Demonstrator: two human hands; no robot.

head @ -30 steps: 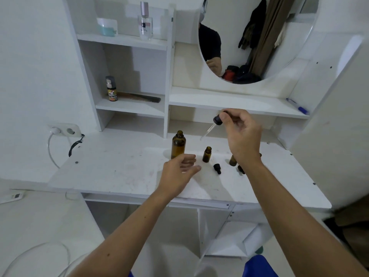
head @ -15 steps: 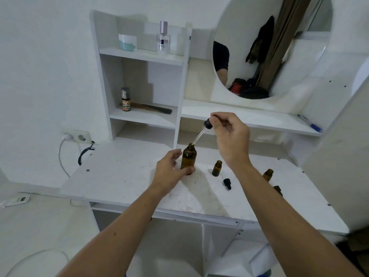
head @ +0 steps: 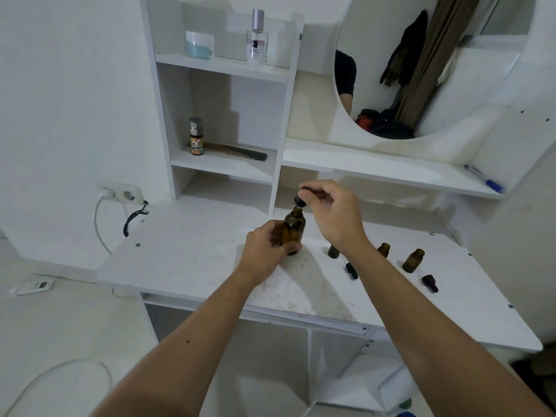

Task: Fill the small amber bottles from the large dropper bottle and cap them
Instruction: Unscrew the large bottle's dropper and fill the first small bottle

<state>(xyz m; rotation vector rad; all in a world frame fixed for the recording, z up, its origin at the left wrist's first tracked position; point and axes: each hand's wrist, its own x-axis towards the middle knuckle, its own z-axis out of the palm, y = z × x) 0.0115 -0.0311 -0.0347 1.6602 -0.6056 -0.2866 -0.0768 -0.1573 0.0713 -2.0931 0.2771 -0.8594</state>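
Note:
The large amber dropper bottle (head: 294, 228) stands upright on the white desk (head: 186, 254). My left hand (head: 264, 251) grips its body from the left. My right hand (head: 331, 212) pinches the black dropper cap (head: 300, 200) just above the bottle's neck, the glass tube down inside the bottle. Three small amber bottles stand uncapped to the right: one (head: 333, 251) partly behind my right wrist, one (head: 383, 249) beside my forearm, one (head: 413, 260) further right. Two small black dropper caps (head: 351, 270) (head: 429, 282) lie on the desk near them.
White shelves behind hold a jar (head: 199, 45), a perfume bottle (head: 256, 40), a small spray bottle (head: 196, 136) and a comb (head: 240, 152). A round mirror (head: 421, 61) hangs at the back; a blue pen (head: 484, 182) lies on the ledge. A wall socket with cables (head: 120, 195) is at the left.
My right hand has lowered the dropper from above the desk into the large bottle's neck. My left hand moved from resting on the desk to gripping the bottle.

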